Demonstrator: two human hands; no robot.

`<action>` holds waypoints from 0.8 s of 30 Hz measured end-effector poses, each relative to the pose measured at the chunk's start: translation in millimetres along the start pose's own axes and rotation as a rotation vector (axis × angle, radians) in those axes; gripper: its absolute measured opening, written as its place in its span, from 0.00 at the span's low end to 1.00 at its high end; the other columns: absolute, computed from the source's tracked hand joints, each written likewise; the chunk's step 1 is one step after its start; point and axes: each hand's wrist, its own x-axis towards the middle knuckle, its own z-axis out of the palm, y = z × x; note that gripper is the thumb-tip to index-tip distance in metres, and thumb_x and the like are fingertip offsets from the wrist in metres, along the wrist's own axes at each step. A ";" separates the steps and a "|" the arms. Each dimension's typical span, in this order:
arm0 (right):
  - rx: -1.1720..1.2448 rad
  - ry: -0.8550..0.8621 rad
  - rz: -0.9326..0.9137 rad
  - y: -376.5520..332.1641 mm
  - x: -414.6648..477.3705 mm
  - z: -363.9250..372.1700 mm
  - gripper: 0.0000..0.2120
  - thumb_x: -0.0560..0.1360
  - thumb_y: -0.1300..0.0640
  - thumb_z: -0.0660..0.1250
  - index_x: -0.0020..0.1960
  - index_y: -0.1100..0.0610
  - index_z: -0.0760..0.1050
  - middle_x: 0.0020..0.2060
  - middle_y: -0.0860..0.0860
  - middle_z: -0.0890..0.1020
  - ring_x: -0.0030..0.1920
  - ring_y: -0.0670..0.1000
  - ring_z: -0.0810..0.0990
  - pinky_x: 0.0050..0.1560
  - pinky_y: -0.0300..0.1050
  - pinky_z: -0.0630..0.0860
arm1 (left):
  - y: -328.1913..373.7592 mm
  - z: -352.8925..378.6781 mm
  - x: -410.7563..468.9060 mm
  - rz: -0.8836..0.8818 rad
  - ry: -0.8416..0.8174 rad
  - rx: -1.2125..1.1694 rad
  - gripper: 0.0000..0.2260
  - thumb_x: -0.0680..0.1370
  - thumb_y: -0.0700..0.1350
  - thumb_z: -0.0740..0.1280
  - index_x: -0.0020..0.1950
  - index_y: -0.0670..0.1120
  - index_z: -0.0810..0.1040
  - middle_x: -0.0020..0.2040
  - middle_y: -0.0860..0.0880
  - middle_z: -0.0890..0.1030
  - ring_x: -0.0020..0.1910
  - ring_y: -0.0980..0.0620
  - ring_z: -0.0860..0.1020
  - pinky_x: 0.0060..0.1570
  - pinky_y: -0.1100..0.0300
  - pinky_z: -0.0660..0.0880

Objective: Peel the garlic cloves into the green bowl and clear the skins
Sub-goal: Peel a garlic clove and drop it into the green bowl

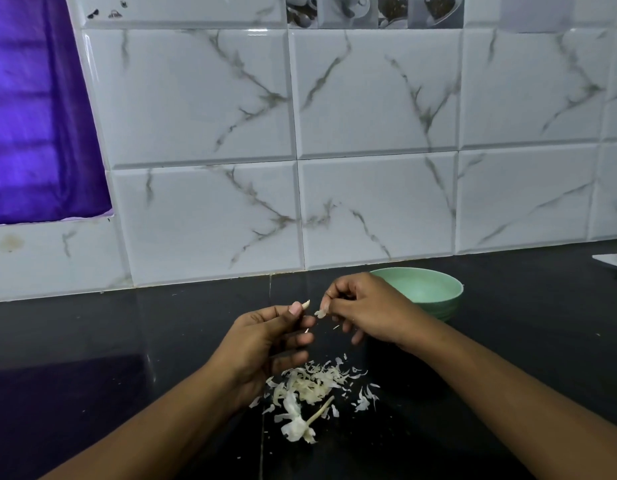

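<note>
Head view — left hand (265, 344) pinches clove (306, 304), right hand (365, 310) pinches skin (321, 313).

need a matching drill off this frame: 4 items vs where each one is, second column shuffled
Items
1. garlic clove
2. green bowl
3. pile of skins
4. skin strip

Places
A. on the counter, nearer the person than both hands
B. pinched by the right hand
C. pinched by the left hand
D. standing on the counter just behind the right hand

Pairs: 1-C, 2-D, 3-A, 4-B
</note>
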 end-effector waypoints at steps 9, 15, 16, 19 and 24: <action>0.115 -0.077 0.011 2.3 -2.4 -18.0 0.05 0.68 0.62 0.75 0.34 0.56 0.82 0.31 0.53 0.81 0.27 0.40 0.73 0.30 0.39 0.73 | 0.8 -2.6 -0.2 -0.054 -0.015 0.024 0.08 0.73 0.43 0.67 0.46 0.38 0.80 0.34 0.47 0.83 0.27 0.57 0.79 0.24 0.64 0.77; 0.173 -0.059 -0.005 2.0 -3.0 -17.3 0.12 0.64 0.63 0.78 0.32 0.57 0.74 0.26 0.48 0.77 0.27 0.42 0.74 0.29 0.38 0.74 | 1.1 -1.8 -0.7 -0.040 -0.020 0.040 0.05 0.75 0.40 0.67 0.46 0.38 0.80 0.35 0.47 0.83 0.27 0.57 0.79 0.24 0.65 0.76; 0.189 -0.075 -0.006 1.9 -3.4 -17.5 0.11 0.65 0.63 0.77 0.33 0.57 0.75 0.26 0.47 0.76 0.28 0.41 0.74 0.29 0.38 0.75 | 1.2 -2.1 -0.6 -0.037 -0.017 0.042 0.05 0.75 0.40 0.67 0.45 0.38 0.80 0.35 0.47 0.83 0.27 0.57 0.79 0.24 0.65 0.76; 0.240 -0.140 0.000 3.4 -3.0 -18.9 0.07 0.69 0.65 0.74 0.38 0.57 0.77 0.31 0.49 0.79 0.34 0.43 0.79 0.31 0.39 0.77 | 1.3 -2.9 0.1 -0.028 -0.012 0.059 0.04 0.73 0.39 0.68 0.44 0.39 0.80 0.36 0.45 0.84 0.28 0.56 0.80 0.25 0.64 0.77; 0.243 -0.217 0.079 1.1 -3.6 -22.0 0.06 0.78 0.59 0.64 0.50 0.57 0.79 0.36 0.51 0.85 0.37 0.47 0.83 0.38 0.41 0.76 | 0.7 -2.9 -0.2 0.020 0.011 0.113 0.02 0.73 0.38 0.69 0.42 0.39 0.80 0.37 0.44 0.84 0.29 0.55 0.81 0.26 0.65 0.76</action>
